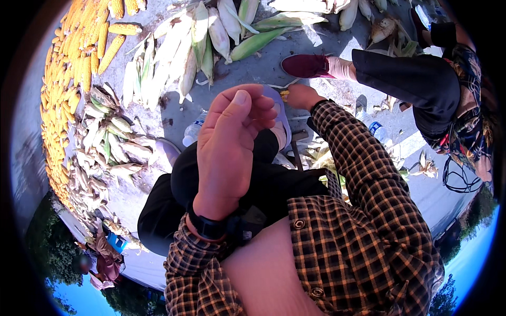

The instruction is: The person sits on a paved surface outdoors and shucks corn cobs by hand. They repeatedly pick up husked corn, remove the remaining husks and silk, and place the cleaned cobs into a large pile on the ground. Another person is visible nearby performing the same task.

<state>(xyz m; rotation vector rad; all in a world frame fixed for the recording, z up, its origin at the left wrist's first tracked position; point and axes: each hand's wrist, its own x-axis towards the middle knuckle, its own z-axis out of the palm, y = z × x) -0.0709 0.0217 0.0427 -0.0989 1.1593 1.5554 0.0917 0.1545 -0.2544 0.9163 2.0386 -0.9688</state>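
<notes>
Yellow corn [285,96] in R grip [302,97] (pt. hidden).

Bright sunlight, hard-edged shadows, fisheye bending, black corners

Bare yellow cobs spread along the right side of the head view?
No, the bare yellow cobs lie along the left side, well left of the raised left hand.

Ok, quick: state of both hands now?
Left hand: open, loosely curled, nothing visible in it.
Right hand: closed, apparently on a yellow corn cob; only a bit shows.
</notes>
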